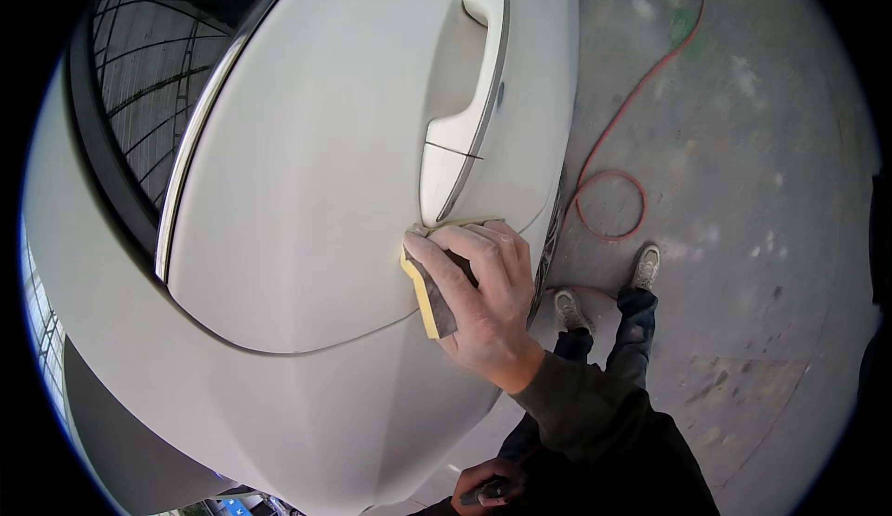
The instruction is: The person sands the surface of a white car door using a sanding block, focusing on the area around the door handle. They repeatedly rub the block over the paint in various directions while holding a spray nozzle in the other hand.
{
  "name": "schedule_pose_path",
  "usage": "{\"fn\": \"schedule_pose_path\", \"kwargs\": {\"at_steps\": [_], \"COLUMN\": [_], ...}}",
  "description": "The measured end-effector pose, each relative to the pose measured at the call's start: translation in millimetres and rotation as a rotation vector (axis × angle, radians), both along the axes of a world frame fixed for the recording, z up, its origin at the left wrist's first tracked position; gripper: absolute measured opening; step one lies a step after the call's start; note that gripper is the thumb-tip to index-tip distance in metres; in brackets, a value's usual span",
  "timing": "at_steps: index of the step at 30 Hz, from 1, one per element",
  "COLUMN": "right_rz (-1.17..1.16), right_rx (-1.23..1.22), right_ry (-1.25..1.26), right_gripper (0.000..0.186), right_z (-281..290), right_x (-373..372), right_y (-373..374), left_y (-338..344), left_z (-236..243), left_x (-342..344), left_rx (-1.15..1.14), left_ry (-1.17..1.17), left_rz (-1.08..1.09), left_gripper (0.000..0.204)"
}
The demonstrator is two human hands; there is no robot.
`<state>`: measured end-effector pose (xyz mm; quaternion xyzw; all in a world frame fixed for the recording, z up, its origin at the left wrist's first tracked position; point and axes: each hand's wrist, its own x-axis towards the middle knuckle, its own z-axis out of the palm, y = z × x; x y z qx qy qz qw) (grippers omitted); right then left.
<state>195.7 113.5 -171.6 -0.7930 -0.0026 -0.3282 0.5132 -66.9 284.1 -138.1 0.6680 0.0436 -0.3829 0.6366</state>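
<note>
My right hand is closed round a grey sanding pad with a yellow layer along its face. The pad lies against the white car door, just below the end of the door handle and over the curved panel seam. Pale dust covers the fingers. Low in the view, my left hand is closed round a small dark object, too unclear to name. This hand is apart from the car's body, near my dark clothing.
A dark window with chrome trim is on the left. On the right, a red hose lies looped on the grey concrete floor. My shoes stand on this floor near the car's lower edge.
</note>
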Motion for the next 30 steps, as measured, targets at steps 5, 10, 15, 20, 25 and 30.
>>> {"fn": "schedule_pose_path", "kwargs": {"at_steps": [5, 10, 15, 20, 25, 30], "right_rz": [-0.028, -0.078, -0.082, -0.062, -0.035, -0.003], "right_rx": [-0.009, -0.002, -0.109, -0.057, -0.085, -0.118], "right_ry": [0.041, -0.002, 0.108, -0.013, 0.059, 0.144], "right_gripper": [0.053, 0.053, 0.042, 0.031, 0.036, 0.048], "right_z": [-4, 2, -28, 3, -21, -19], "right_x": [1, 4, 0, -1, -7, -25], "right_y": [-7, 4, -22, -2, -13, -33], "left_y": [-2, -1, -3, -8, -11, -14], "left_z": [-5, -4, -5, 8, 10, 6], "left_x": [-7, 5, 6, 19, 10, 11], "left_rx": [-0.017, -0.036, 0.034, -0.094, -0.086, -0.093], "left_ry": [-0.001, -0.092, -0.003, 0.157, 0.216, 0.098], "left_rz": [0.105, 0.046, 0.038, 0.006, 0.123, 0.024], "left_gripper": [0.016, 0.018, 0.020, 0.023, 0.033, 0.029]}}
